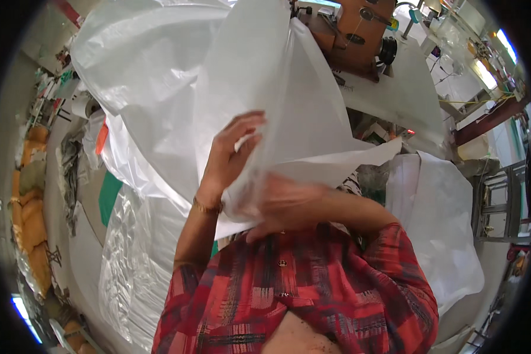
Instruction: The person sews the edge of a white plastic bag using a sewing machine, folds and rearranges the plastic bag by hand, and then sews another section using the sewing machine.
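Note:
A large sheet of white, translucent plastic (153, 88) spreads before me and hangs over the table edge toward my body. My left hand (233, 150) is over the middle of it, near a raised fold, with thumb and fingers apart and curved, and nothing visible between them. Closer to my chest is my right hand (283, 200), smeared by motion, next to the sheet's near edge. Its fingers cannot be made out. The far part of the sheet reaches a brown sewing machine (360, 35) with a black handwheel.
The machine stands on a pale tabletop (401, 100). More white plastic (442, 224) drapes at my right, beside a dark metal frame (504, 203). Crinkled clear plastic (138, 253) lies at my left. Farther left are yellow-orange bundles (34, 218) along the wall.

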The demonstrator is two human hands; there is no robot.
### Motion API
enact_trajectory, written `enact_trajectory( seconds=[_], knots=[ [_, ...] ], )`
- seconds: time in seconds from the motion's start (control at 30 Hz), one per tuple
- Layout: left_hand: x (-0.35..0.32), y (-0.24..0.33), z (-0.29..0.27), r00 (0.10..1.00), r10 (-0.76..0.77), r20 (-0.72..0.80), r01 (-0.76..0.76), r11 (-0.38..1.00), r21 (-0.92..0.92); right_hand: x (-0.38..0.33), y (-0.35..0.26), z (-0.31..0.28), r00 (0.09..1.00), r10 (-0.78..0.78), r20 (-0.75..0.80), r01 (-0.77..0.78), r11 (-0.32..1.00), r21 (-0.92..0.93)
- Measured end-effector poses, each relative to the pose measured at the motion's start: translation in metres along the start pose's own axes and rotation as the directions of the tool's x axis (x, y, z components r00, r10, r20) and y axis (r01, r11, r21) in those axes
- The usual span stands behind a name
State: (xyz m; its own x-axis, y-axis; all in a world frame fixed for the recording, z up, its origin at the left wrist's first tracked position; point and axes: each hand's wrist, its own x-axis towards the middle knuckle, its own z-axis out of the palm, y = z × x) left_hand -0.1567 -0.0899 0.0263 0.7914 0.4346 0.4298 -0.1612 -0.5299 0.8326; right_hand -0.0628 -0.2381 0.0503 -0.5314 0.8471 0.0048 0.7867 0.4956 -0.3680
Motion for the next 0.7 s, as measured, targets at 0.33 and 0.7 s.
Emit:
enact_trajectory(
  seconds=[0.33,0.7],
  knots=[
    [-0.028,-0.069,-0.004,0.887,-0.137,-0.442,0.23,0.959,0.164,-0.092,0.148,0.046,0.765,0.62,-0.171,-0.625,0.78,0.034],
    [-0.261,-0.289,-0.202,0.139,-0.235,-0.962,0.951,0.303,0.063,-0.109,0.148,0.04,0.39,0.8,-0.456,-0.66,0.588,0.467]
  ],
)
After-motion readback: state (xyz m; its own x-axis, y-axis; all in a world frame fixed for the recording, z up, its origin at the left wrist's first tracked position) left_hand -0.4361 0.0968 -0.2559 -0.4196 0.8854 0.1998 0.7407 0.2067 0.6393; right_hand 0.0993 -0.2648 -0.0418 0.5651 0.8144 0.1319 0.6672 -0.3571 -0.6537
